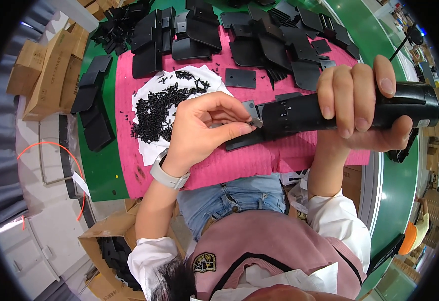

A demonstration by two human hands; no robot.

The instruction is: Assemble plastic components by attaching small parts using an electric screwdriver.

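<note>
My right hand [355,103] is wrapped round a black electric screwdriver [300,114], held nearly level with its tip pointing left. At that tip, my left hand [204,125] pinches a small black screw [251,123] between thumb and forefinger. Beneath the screwdriver and my fingers lies a black plastic part [239,143], partly hidden by them. Left of it a heap of black screws [154,110] is spread on a white cloth [147,153].
A pink foam mat [249,163] covers part of the green table [99,173]. Several black plates and brackets [197,35] are piled along its far side. Cardboard boxes [49,75] stand at the left; an open carton [104,226] with black parts is below the table.
</note>
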